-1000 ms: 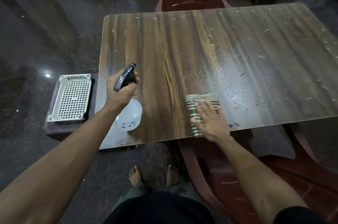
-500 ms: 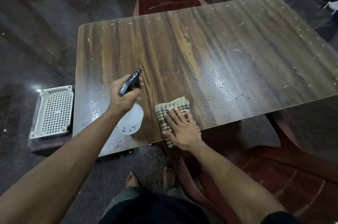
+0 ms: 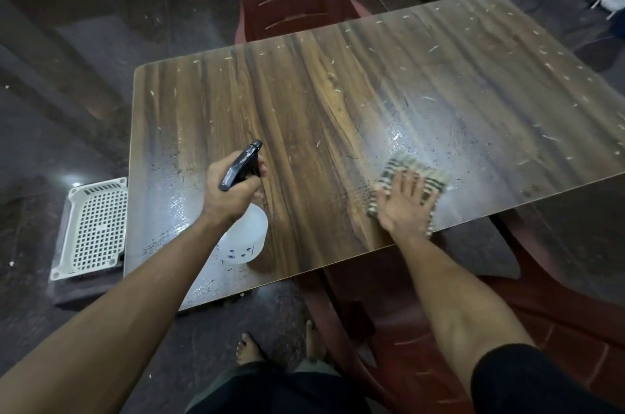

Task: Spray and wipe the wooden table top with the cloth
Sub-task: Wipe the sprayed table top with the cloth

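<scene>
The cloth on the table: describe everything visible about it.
The cloth is a folded woven rag, pale beige with dark stripes crossing in a check pattern, its edges looking frayed. It lies flat on the wooden table top close to the near edge, beside a wet, glistening patch. The right hand presses on it with straight, spread fingers, covering much of its middle, so only its far and side borders show. Nothing else touches it.

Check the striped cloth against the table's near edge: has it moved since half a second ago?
Yes. The cloth under the flat right hand slid to the person's right along the near edge of the table, away from the spray bottle.
</scene>
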